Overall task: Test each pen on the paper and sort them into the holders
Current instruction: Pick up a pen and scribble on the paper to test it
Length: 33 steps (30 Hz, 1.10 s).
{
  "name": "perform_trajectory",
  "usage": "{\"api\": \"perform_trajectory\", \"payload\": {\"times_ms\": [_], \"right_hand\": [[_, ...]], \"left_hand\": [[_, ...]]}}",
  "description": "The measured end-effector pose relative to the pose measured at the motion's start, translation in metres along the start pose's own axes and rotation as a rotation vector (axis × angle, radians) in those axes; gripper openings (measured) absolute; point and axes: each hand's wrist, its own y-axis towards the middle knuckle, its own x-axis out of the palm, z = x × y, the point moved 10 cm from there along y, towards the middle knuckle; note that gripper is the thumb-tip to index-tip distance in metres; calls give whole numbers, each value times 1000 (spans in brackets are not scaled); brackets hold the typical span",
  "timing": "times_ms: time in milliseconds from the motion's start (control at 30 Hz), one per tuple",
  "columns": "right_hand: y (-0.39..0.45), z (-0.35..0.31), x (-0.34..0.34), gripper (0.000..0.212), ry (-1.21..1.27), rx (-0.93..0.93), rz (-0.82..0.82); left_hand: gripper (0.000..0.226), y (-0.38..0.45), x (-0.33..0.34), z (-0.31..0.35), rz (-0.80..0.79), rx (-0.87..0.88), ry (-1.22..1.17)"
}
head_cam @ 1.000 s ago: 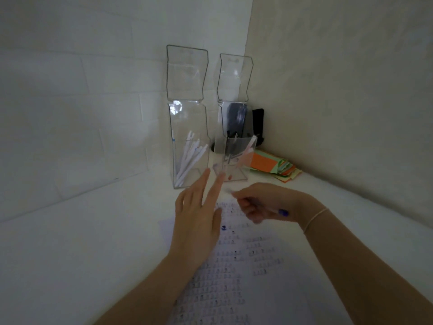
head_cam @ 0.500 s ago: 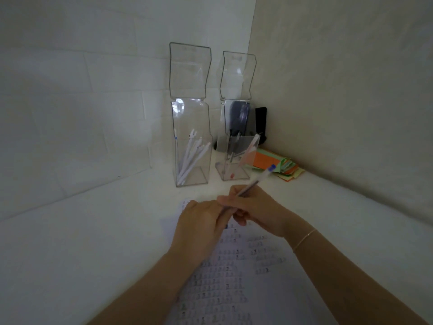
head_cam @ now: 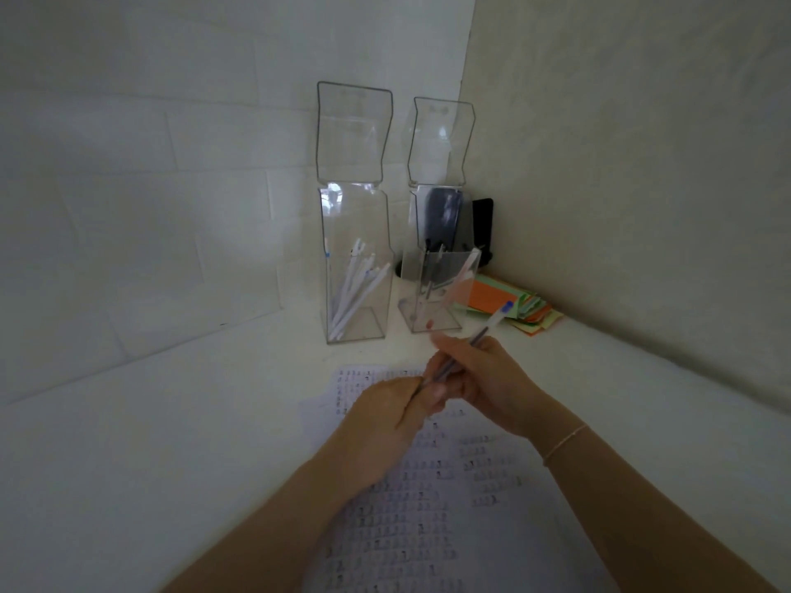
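The fingers of the left hand are curled in, pinching the lower tip of a pen, though exactly how they close on it is hard to tell. The hand rests over a sheet of paper covered in rows of small marks, lying on the white tabletop. Farther back stands a tall clear holder with its lid flipped up, several white pens leaning inside. Just beside it to the right is a second clear holder, also lid-up, with a few pens in it. The held pen slants up to the right, its blue-capped end near that second holder's base. The right hand grips the pen's barrel, fingers curled round it, a thin bracelet at the wrist. In the corner lies a stack of coloured paper, with a dark object behind it.
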Motion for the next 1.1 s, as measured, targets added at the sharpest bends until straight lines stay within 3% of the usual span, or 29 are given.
{"api": "perform_trajectory", "payload": {"times_ms": [133,267,433,667,733,833,900,967,1100], "right_hand": [[-3,-2,-11,44,10,48,46],[-9,-19,-41,49,-144,-107,351],[-27,-19,-69,49,-272,-193,601],[-31,6,-69,33,-223,-82,547],[-32,7,-68,21,-209,-61,521],[-39,6,-72,18,-218,-50,516],[-46,5,-77,27,-182,-26,519],[-52,5,-79,30,-125,6,522],[-63,10,-65,13,-11,29,414]], "left_hand": [[39,1,-3,8,35,94,81],[33,0,-7,9,92,104,447],[35,0,-6,-13,102,44,628],[40,1,-12,-27,141,-61,486],[51,2,-16,-28,144,-56,404],[92,-1,4,-36,-118,-138,316],[112,-10,21,-45,-308,-171,482],[119,-15,27,-51,-373,-190,618],[118,-16,28,-53,-379,-232,706]]}}
